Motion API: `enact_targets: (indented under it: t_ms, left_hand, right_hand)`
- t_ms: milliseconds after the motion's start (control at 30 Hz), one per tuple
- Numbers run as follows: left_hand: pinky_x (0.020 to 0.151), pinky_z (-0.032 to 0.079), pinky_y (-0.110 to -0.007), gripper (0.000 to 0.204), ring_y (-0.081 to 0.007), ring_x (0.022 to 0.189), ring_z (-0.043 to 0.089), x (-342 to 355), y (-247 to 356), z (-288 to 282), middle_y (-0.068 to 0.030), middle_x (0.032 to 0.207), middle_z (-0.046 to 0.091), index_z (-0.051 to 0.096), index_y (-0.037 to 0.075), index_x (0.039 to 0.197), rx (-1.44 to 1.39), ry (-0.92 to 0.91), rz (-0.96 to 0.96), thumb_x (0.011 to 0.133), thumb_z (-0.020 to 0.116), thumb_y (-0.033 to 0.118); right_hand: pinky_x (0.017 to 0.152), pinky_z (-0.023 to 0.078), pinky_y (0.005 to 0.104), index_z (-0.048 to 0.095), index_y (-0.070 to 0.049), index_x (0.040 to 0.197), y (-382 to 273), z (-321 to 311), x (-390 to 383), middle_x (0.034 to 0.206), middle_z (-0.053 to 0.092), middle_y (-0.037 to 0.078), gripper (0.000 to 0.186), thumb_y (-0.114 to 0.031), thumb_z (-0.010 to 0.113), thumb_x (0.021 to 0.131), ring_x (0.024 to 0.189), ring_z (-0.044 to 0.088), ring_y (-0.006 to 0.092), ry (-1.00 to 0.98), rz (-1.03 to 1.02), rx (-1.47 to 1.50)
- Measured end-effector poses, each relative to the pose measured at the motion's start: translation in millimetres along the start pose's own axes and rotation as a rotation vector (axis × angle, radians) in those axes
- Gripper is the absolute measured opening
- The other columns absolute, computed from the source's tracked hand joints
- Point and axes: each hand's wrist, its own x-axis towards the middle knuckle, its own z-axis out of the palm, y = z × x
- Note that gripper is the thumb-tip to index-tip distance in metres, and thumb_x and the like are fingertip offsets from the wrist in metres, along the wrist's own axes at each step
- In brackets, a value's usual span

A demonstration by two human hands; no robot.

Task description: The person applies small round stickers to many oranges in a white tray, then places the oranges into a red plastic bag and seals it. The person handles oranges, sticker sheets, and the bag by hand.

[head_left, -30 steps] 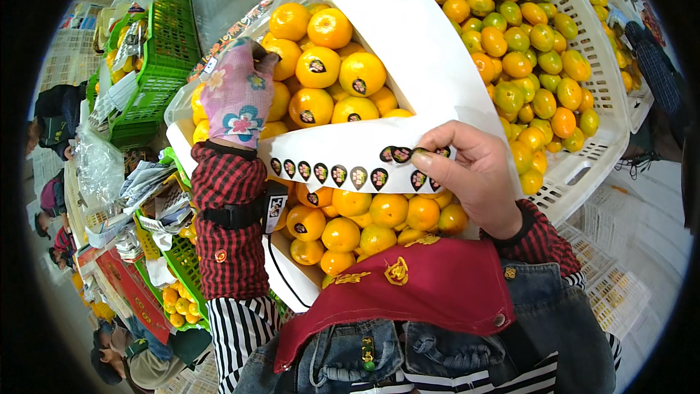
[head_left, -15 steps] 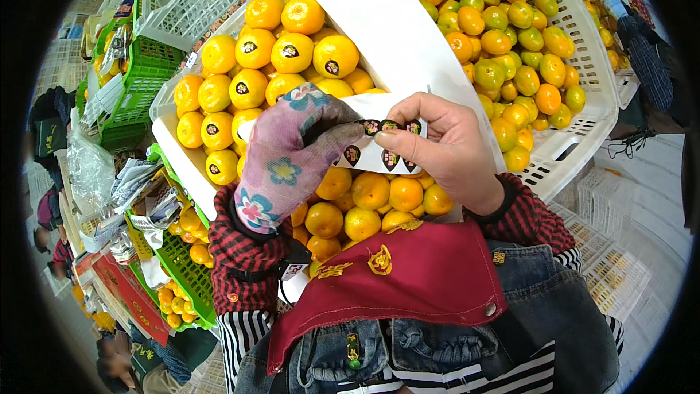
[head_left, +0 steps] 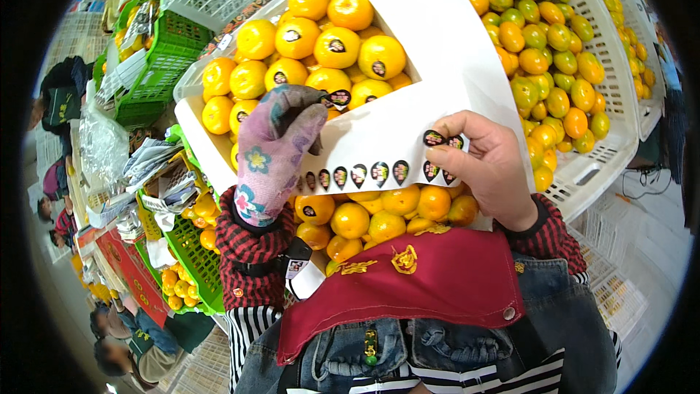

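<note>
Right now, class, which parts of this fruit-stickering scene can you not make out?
- Head view: left hand fingertips, curled behind its floral glove.
- Sticker sheet covers the middle oranges of the white crate.
- Sticker design: too small.
- Right crate: cut by the rim.

glove: knitted cloth, matt, printed with flowers, on the left hand
sheet: smooth white paper with a slight sheen, held by the bare right hand
stickers: glossy, dark, along the sheet's lower edge
oranges: waxy, shiny peel, above the sheet
box: matt white card, around the oranges
crate: white moulded plastic lattice, right of the sheet
green basket: plastic mesh, left of the box
apron: dark red cloth, matt, gold embroidery, below the sheet
jacket: denim
</note>
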Motion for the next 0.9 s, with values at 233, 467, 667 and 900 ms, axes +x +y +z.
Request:
enact_targets:
  t_ms: [233, 467, 667, 900]
  left_hand:
    - [0.072, 0.052, -0.025, 0.013, -0.0084, 0.079, 0.060, -15.0, -5.0, -15.4, -0.0004, 0.090, 0.065, 0.069, 0.001, 0.104, 0.111, 0.092, 0.041, 0.093, 0.074, 0.006]
    - [0.058, 0.039, -0.021, 0.018, -0.0039, 0.064, 0.051, 7.5, 7.8, -124.6, 0.0040, 0.080, 0.062, 0.070, 0.005, 0.106, 0.261, 0.479, 0.092, 0.099, 0.071, 0.022]
    - [0.063, 0.049, -0.028, 0.023, -0.0114, 0.069, 0.061, 55.9, -26.3, -110.6, -0.0016, 0.084, 0.068, 0.072, 0.003, 0.109, 0.632, 0.189, 0.171, 0.097, 0.073, 0.023]
    - [0.079, 0.056, -0.046, 0.033, -0.0355, 0.093, 0.072, 70.7, -9.8, -125.6, -0.0127, 0.099, 0.076, 0.072, 0.011, 0.102, 1.473, 0.450, 0.039, 0.089, 0.077, 0.041]
  right_hand:
    - [0.073, 0.048, 0.0185, 0.065, 0.002, 0.108, -4.5, 0.7, -5.1, 0.099, 0.066, 0.001, 0.013, -0.001, 0.062, 0.095, 0.085, 0.059, 0.0034, -0.038, -0.011, -0.164]
    - [0.066, 0.048, 0.0190, 0.068, 0.002, 0.108, -1.8, 0.6, -4.8, 0.096, 0.067, 0.000, 0.012, -0.003, 0.065, 0.098, 0.078, 0.058, 0.0029, -0.078, -0.041, -0.207]
    - [0.070, 0.047, 0.0189, 0.067, 0.001, 0.111, 3.1, 0.8, -4.8, 0.102, 0.067, 0.000, 0.013, 0.000, 0.063, 0.099, 0.083, 0.057, 0.0031, -0.109, -0.020, -0.190]
    - [0.075, 0.048, 0.0198, 0.067, 0.002, 0.112, -1.8, 0.1, -8.4, 0.105, 0.068, 0.003, 0.016, 0.004, 0.060, 0.097, 0.088, 0.058, 0.0038, -0.121, -0.049, -0.212]
